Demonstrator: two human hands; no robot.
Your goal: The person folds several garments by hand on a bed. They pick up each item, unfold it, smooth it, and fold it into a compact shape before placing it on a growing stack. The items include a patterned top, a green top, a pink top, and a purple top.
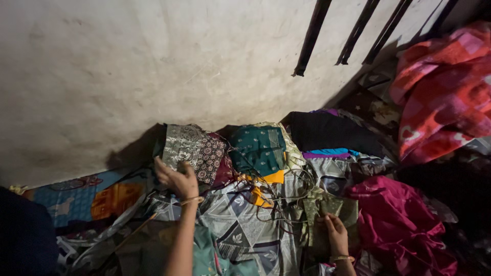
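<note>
My left hand [176, 178] reaches forward and grips the lower edge of a folded grey-green and maroon patterned cloth [197, 148] lying against the wall. My right hand [335, 232] rests lower right, fingers closed on an olive-green cloth [327, 207] with thin strings trailing from it. Both wrists wear thin gold bangles. Between the hands lies a grey sheet with a geometric leaf print [245, 225]. A folded teal patterned cloth [258, 148] sits just right of the one in my left hand, with an orange piece [271, 179] under it.
A magenta garment [399, 225] is heaped at the right. A black folded cloth [327, 130] lies behind it, and a red and pink blanket [445, 92] at the far right. A pale plastered wall [153, 61] fills the top. Dark bars [312, 36] lean at the upper right.
</note>
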